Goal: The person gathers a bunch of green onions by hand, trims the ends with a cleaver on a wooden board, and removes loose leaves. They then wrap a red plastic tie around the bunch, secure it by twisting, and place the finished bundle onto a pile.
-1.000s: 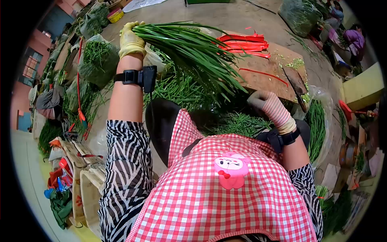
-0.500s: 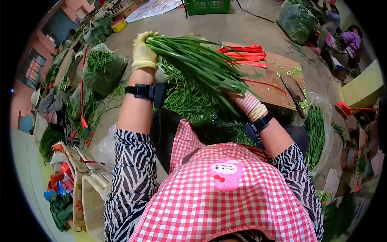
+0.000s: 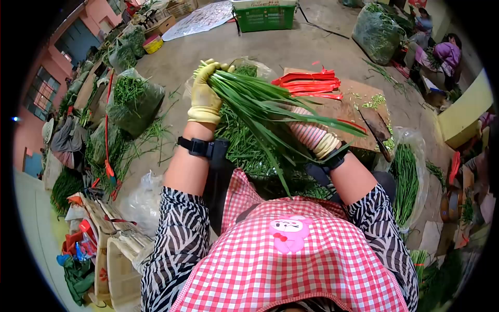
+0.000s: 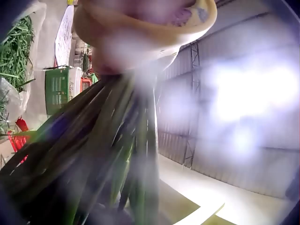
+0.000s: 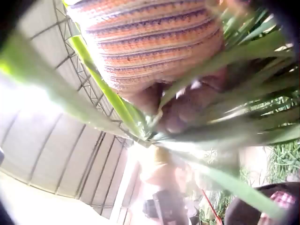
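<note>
In the head view, my left hand point(image 3: 206, 96), in a yellow glove, grips a bunch of garlic chives point(image 3: 252, 93) near its stem ends. The long green leaves fan out to the right and droop toward my lap. My right hand point(image 3: 310, 127), in a striped glove, is in among the leaves, which partly cover its fingers. The right wrist view shows those fingers point(image 5: 180, 110) curled, with leaves pinched between them. From the left wrist view, dark leaves point(image 4: 108, 126) spread out below the yellow glove.
A wooden board point(image 3: 338, 109) holds red strips point(image 3: 306, 83), chopped bits and a knife point(image 3: 375, 134). Loose chives point(image 3: 236, 138) lie beneath the bunch. A plastic bag of chives point(image 3: 405, 182) is at right, a filled bag point(image 3: 132, 101) at left. Further off is a green crate point(image 3: 265, 18).
My left hand has moved right and down with the bunch. My right hand has risen from near my lap in among the leaves, and leaf tips now stretch further right.
</note>
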Demonstrator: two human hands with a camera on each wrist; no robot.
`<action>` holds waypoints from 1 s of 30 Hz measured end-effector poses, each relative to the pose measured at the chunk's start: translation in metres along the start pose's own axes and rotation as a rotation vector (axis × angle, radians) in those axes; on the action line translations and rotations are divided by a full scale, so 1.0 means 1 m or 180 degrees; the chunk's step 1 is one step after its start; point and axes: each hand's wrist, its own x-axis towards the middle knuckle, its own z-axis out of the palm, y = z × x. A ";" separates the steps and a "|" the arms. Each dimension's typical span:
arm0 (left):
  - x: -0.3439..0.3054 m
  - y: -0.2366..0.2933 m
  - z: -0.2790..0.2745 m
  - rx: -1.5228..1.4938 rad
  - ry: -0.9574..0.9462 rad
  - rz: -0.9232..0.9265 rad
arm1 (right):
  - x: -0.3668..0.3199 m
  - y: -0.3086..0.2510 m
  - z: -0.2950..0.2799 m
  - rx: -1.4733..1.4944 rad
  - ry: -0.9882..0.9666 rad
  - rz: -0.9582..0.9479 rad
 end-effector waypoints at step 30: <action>0.008 0.003 -0.021 0.0708 0.0602 0.0121 | -0.027 -0.077 -0.012 -0.1023 0.0427 0.0506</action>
